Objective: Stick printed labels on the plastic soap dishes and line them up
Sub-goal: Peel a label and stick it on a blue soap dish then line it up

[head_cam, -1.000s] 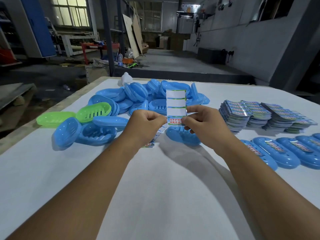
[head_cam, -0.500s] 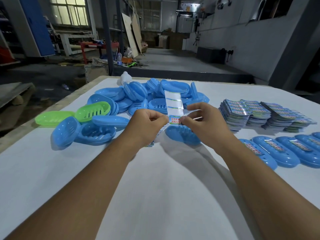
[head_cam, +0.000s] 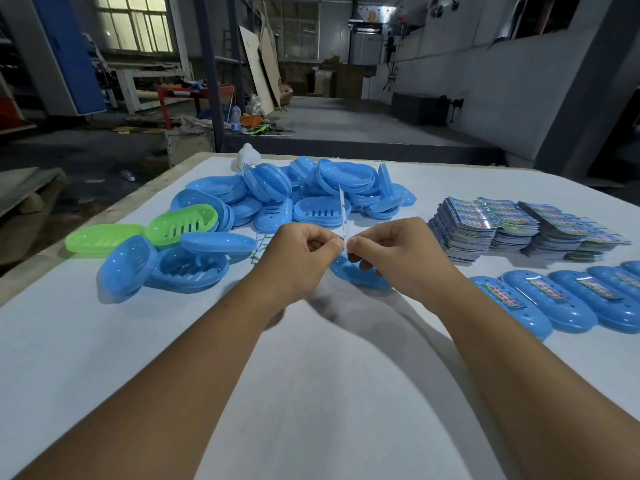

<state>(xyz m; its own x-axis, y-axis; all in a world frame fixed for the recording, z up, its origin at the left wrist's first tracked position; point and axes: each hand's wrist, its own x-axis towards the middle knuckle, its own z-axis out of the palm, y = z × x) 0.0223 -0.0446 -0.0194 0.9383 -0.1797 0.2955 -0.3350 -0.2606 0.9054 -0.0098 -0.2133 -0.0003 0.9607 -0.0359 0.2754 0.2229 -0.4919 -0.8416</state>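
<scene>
My left hand (head_cam: 301, 251) and my right hand (head_cam: 398, 252) meet above the table, both pinching the lower end of a white label strip (head_cam: 343, 211) that stands edge-on toward me. Just below my right hand lies a blue soap dish (head_cam: 356, 273), partly hidden by the fingers. A heap of blue soap dishes (head_cam: 311, 192) sits behind the hands, with two green dishes (head_cam: 180, 225) at the left. A row of labelled blue dishes (head_cam: 554, 303) lines the right edge.
Stacks of printed label sheets (head_cam: 502, 225) lie at the right rear. A few loose label scraps (head_cam: 260, 245) rest on the white table (head_cam: 311, 393) left of my hands. A white object (head_cam: 247, 155) sits at the far edge. The workshop floor lies beyond.
The label strip has turned from facing me flat to standing edge-on. Both hands kept their pinch at its lower end and stayed close together over the blue dish.
</scene>
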